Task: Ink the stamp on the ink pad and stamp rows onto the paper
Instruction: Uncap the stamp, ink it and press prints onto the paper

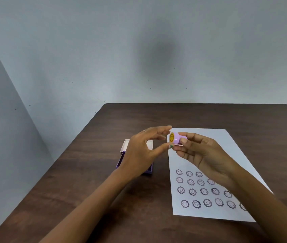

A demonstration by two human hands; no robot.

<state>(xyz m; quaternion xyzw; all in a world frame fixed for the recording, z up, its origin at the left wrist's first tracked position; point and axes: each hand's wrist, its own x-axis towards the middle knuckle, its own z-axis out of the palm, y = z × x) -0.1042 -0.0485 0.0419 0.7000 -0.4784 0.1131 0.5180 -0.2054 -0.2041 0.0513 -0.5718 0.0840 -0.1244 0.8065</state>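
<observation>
Soft even light, slightly blurred

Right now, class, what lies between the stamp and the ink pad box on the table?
In the head view, the left hand lies between them: it hangs over the ink pad box, its fingertips almost at the stamp, which the right hand holds.

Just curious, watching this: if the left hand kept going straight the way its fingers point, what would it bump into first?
Most likely the purple stamp that the right hand holds on its side above the paper. The left hand is open, its fingertips right at the stamp's yellow end; whether they already touch is unclear.
</observation>
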